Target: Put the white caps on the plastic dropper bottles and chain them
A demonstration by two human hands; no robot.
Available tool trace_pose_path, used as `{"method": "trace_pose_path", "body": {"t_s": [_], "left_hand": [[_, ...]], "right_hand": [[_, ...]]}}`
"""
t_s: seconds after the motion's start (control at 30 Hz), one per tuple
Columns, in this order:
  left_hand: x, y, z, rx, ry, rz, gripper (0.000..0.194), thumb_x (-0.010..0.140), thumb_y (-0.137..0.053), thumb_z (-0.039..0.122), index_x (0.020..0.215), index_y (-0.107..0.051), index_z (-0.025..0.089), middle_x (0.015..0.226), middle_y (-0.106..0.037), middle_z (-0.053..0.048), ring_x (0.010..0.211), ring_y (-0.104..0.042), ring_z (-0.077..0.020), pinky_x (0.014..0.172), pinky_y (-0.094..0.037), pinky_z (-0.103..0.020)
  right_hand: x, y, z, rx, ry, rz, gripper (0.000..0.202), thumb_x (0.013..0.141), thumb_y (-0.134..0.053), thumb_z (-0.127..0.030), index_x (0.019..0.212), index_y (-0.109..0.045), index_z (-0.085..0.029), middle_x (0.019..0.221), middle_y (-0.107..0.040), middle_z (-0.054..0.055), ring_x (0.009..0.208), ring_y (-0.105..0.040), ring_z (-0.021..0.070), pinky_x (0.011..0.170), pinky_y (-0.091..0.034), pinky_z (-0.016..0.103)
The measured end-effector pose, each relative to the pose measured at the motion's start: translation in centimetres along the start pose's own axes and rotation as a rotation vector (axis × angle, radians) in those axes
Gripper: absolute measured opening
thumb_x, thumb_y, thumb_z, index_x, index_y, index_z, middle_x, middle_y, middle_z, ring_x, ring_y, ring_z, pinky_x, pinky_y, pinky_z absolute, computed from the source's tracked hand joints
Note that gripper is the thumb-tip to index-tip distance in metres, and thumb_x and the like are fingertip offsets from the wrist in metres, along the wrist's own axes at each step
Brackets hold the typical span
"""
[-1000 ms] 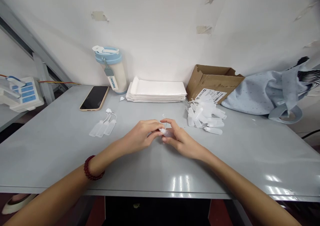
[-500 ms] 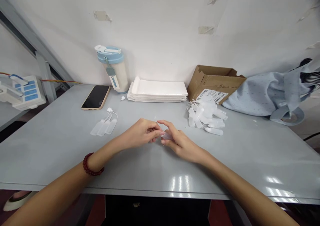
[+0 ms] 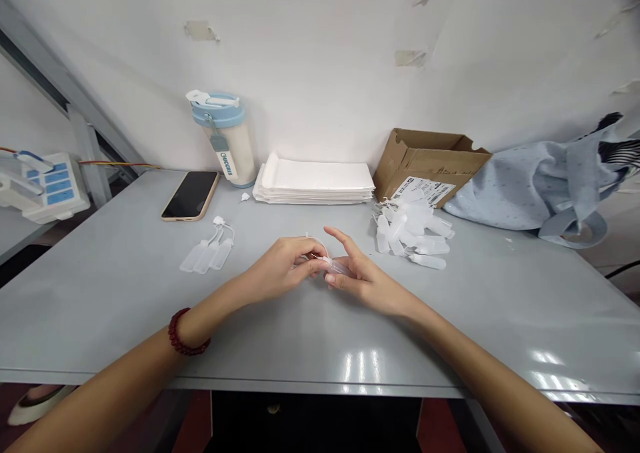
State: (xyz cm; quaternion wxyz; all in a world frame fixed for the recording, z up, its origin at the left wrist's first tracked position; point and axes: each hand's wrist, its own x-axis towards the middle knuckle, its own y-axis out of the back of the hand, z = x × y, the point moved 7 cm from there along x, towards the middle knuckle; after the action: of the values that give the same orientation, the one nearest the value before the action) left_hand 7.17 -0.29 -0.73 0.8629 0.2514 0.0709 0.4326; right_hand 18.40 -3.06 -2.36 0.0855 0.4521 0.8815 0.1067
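Observation:
Over the middle of the table, a small translucent plastic bottle (image 3: 341, 267) lies between my two hands. My left hand (image 3: 285, 266) pinches its narrow end, where a thin white cord loops up. My right hand (image 3: 370, 279) holds the wider body between thumb and fingers, with the index finger raised. Part of the bottle is hidden by the fingers. Left of my hands lie several similar bottles (image 3: 206, 256), side by side, their cords gathered at a white knob (image 3: 219, 221). A loose pile of more such bottles (image 3: 415, 226) lies to the right.
At the back stand a cream tumbler (image 3: 235, 149) with a blue lid, a stack of white envelopes (image 3: 317, 179) and an open cardboard box (image 3: 435, 163). A phone (image 3: 191, 196) lies at the left. A pale blue cloth bag (image 3: 520, 186) rests at the right.
My right index finger has lifted away from the bottle. More of the bottle and its white cord now shows between my hands; the other things stay put.

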Motion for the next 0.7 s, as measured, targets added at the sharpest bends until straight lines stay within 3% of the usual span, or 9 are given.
{"method": "trace_pose_path", "body": {"t_s": [0.23, 0.33, 0.4, 0.53, 0.63, 0.7], "left_hand": [[0.2, 0.3, -0.6, -0.098, 0.091, 0.08, 0.019, 0.086, -0.054, 0.034, 0.086, -0.064, 0.017, 0.081, -0.063, -0.001, 0.069, -0.059, -0.011, 0.065, -0.049, -0.022], [0.1, 0.5, -0.8, -0.155, 0.133, 0.102, 0.022, 0.086, -0.055, 0.036, 0.093, -0.063, 0.016, 0.085, -0.064, -0.002, 0.07, -0.06, -0.0116, 0.068, -0.051, -0.023], [0.1, 0.7, -1.1, -0.17, 0.173, 0.123, 0.026, 0.085, -0.055, 0.037, 0.097, -0.063, 0.016, 0.085, -0.065, -0.003, 0.071, -0.061, -0.0124, 0.068, -0.052, -0.024], [0.1, 1.3, -1.3, -0.139, 0.221, 0.16, 0.028, 0.084, -0.056, 0.039, 0.097, -0.063, 0.014, 0.082, -0.066, -0.004, 0.071, -0.062, -0.0136, 0.067, -0.053, -0.026], [0.1, 2.1, -1.3, -0.114, 0.231, 0.198, 0.03, 0.084, -0.056, 0.04, 0.097, -0.063, 0.014, 0.083, -0.067, -0.005, 0.072, -0.063, -0.0147, 0.067, -0.053, -0.027], [0.1, 2.7, -1.4, -0.1, 0.227, 0.23, 0.03, 0.083, -0.057, 0.04, 0.097, -0.063, 0.014, 0.084, -0.067, -0.005, 0.073, -0.064, -0.0158, 0.067, -0.054, -0.028]], "right_hand": [[0.0, 1.2, 0.0, -0.487, 0.177, 0.273, 0.053, 0.089, -0.051, -0.025, 0.134, -0.026, -0.015, 0.107, -0.061, 0.013, 0.08, -0.061, 0.0188, 0.067, -0.048, 0.032], [-0.2, 1.5, -0.7, -0.675, 0.322, 0.362, 0.028, 0.092, -0.046, -0.023, 0.119, -0.046, -0.016, 0.095, -0.063, 0.011, 0.08, -0.062, 0.02, 0.067, -0.049, 0.032], [-0.5, 2.6, -1.4, -0.795, 0.406, 0.456, 0.023, 0.093, -0.043, -0.022, 0.114, -0.052, -0.017, 0.089, -0.063, 0.009, 0.077, -0.061, 0.0199, 0.067, -0.05, 0.031], [-1.7, 7.8, -2.1, -0.99, 0.45, 0.78, 0.026, 0.092, -0.045, -0.024, 0.114, -0.056, -0.018, 0.093, -0.063, 0.011, 0.086, -0.059, 0.0228, 0.076, -0.049, 0.036], [-2.8, 12.6, -1.3, -1.049, 0.387, 1.01, 0.028, 0.092, -0.045, -0.03, 0.112, -0.061, -0.018, 0.093, -0.061, 0.012, 0.088, -0.057, 0.0249, 0.08, -0.047, 0.041], [-3.3, 15.2, -0.1, -1.026, 0.31, 1.079, 0.032, 0.091, -0.044, -0.034, 0.112, -0.062, -0.017, 0.092, -0.059, 0.011, 0.082, -0.056, 0.0231, 0.075, -0.048, 0.038]]}}
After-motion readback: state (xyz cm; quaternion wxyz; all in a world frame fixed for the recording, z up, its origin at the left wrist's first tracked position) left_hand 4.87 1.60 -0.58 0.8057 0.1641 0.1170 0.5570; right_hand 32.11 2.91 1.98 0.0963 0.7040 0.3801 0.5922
